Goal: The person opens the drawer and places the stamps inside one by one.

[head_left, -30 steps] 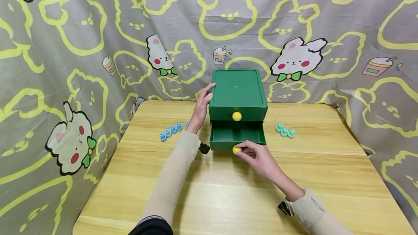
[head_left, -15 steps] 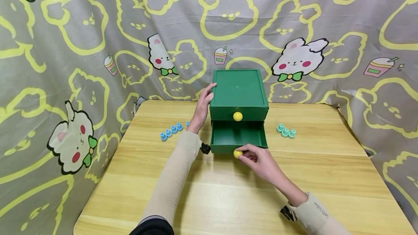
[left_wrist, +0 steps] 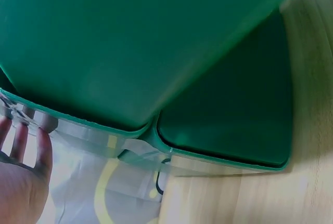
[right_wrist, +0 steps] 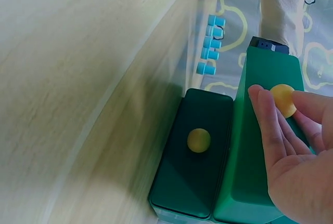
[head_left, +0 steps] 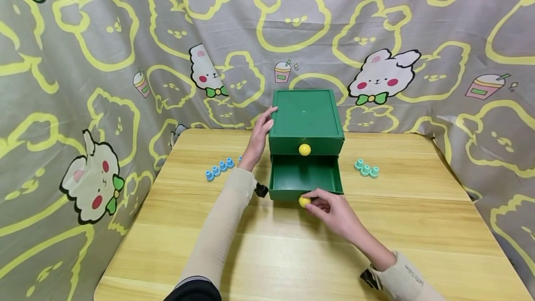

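1. Pinching the lower yellow knob (head_left: 304, 201), the right grip (head_left: 334, 210) has thumb and fingers bent on either side of that small ball.
2. Behind the knob, the lower drawer (head_left: 284, 194) stands partly open beneath the closed upper drawer (head_left: 284, 146). It lies just ahead of the right grip and a little to its left; the visible tray is wider from left to right than it is deep. Judging by its walls, its sliding line runs from the cabinet (head_left: 307, 110) toward the person, and any push or pull would turn on that line.
3. Of the two, the right grip is nearer the knob. The left grip (head_left: 260, 136) rests extended fingers against the cabinet's left side, clasping nothing, probably to steady it.
4. Cabinet and drawers look like smooth green plastic, boxy, with softened corners and a thin raised rim round the top; the upper yellow knob (head_left: 304, 150) is a glossy sphere.
5. Well apart on the counter (head_left: 267, 254), which has a pale wood grain, are small stepped cups: blue pieces (head_left: 223, 166) at left, one partly hidden by the left wrist, and three teal pieces (head_left: 365, 170) at right.
6. Beyond hangs a creased grey cloth (head_left: 234, 22) with yellow cartoon outlines.
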### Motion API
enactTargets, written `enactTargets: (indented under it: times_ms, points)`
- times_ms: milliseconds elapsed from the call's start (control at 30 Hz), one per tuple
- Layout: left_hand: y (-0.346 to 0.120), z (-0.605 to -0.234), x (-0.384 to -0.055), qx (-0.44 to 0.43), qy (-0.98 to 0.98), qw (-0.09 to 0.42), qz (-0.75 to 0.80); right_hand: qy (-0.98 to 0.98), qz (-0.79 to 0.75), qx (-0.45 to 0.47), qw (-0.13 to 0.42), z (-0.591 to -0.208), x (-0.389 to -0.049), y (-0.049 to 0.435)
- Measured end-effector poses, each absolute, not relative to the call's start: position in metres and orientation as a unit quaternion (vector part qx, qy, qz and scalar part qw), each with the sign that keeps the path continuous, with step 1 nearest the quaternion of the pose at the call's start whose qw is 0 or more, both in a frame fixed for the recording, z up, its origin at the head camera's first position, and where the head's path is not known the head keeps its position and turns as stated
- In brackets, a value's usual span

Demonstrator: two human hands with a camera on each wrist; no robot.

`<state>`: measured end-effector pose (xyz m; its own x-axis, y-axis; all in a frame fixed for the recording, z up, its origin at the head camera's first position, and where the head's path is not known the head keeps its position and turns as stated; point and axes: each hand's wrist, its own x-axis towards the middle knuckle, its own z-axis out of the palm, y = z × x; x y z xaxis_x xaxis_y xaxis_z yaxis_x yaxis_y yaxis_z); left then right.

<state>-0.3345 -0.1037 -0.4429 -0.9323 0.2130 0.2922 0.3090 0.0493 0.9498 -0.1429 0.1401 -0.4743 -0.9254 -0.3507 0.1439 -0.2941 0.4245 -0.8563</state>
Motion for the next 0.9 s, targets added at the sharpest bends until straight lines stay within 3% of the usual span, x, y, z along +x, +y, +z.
enactTargets:
  times_ms: [300,900]
  points:
    - [-0.103,-0.422,-0.314,-0.187,-0.721,0.034,-0.667,0.845,-0.499,-0.188,0.038,-0.475,-0.139,0.142]
    - [-0.104,-0.436,-0.328,-0.190,-0.726,0.036,-0.660,0.848,-0.489,-0.199,0.041,-0.476,-0.128,0.142]
